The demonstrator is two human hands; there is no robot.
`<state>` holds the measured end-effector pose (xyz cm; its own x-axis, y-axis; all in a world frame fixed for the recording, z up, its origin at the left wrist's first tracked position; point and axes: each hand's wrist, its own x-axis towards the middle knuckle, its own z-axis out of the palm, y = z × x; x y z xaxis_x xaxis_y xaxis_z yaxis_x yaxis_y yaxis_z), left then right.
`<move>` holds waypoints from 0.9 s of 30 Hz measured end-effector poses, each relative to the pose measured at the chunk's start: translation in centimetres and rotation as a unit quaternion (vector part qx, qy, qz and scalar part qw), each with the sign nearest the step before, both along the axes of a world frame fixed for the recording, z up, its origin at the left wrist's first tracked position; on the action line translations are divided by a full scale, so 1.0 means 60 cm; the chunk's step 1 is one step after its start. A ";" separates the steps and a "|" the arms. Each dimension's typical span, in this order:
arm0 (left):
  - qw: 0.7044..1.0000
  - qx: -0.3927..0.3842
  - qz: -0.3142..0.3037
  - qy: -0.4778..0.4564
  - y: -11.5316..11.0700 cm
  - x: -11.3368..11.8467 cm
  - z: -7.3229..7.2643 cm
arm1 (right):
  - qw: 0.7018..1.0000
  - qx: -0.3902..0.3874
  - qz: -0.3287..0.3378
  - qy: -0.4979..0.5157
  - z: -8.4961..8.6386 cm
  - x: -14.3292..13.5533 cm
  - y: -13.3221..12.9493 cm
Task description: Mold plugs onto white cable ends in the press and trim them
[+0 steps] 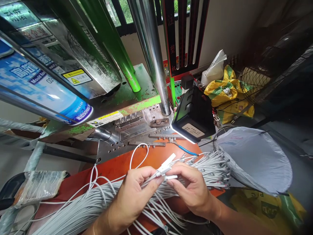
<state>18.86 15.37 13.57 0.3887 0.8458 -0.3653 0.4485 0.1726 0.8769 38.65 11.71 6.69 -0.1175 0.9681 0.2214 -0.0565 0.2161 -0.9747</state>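
My left hand (137, 189) pinches a few white cables just behind their moulded white connectors (164, 169). The fingertips of my right hand (189, 184) close on the front of those same connectors, thumb below and index finger above. A second white connector (171, 177) sticks out between the two hands, a little lower. Beneath both hands runs a thick bundle of light grey cables (80, 202), and its many small plug ends (215, 169) fan out to the right. One loose white cable loop (139, 153) rises behind my left hand.
A green press machine (137, 106) with a steel column (155, 49) stands behind the orange table (114, 163). A black lamp (195, 114) hangs at its right. Metal mould strips (146, 143), a blue spray can (49, 85), a white-lined basket (256, 160) and yellow sacks (227, 91) surround it.
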 end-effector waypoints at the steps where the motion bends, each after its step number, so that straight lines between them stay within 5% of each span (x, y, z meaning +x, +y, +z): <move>1: 1.000 -0.001 0.001 -0.002 -0.001 0.000 -0.001 | 1.000 -0.008 0.001 0.010 -0.002 -0.002 -0.001; 9: 1.000 0.009 0.018 -0.004 -0.006 0.004 0.004 | 0.967 -0.158 0.056 0.190 -0.018 -0.016 -0.003; 15: 1.000 0.012 0.015 -0.001 0.000 0.007 0.003 | 0.958 -0.187 0.038 0.213 -0.015 -0.021 -0.002; 22: 0.999 -0.014 0.026 -0.040 0.001 0.007 -0.001 | 0.998 0.044 -0.053 0.013 -0.011 -0.006 -0.005; 27: 0.997 -0.048 0.021 -0.058 -0.001 0.004 -0.001 | 0.994 0.099 -0.054 -0.013 -0.013 -0.003 -0.007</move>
